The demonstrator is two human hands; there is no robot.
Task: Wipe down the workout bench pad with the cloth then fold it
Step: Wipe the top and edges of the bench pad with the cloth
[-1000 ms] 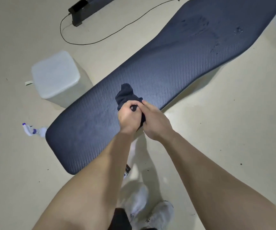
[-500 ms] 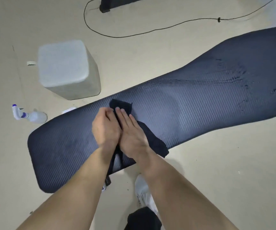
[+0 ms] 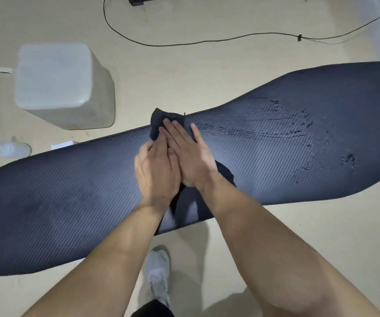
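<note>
Across the dark textured bench pad (image 3: pixel 70 202) we pressed the dark cloth (image 3: pixel 184 202) flat mid-pad under our left hand (image 3: pixel 157 172) and right hand (image 3: pixel 189 156), fingers extended, wet streaks (image 3: pixel 275 129) remaining rightward, folding not yet begun.

Both forearms are bare, with no sleeves, watch or rings on the left hand (image 3: pixel 158 172) or right hand (image 3: pixel 190 156). A white lace-up sneaker (image 3: pixel 158 274) shows below, and a dark garment edge (image 3: pixel 153 308) at the bottom.
</note>
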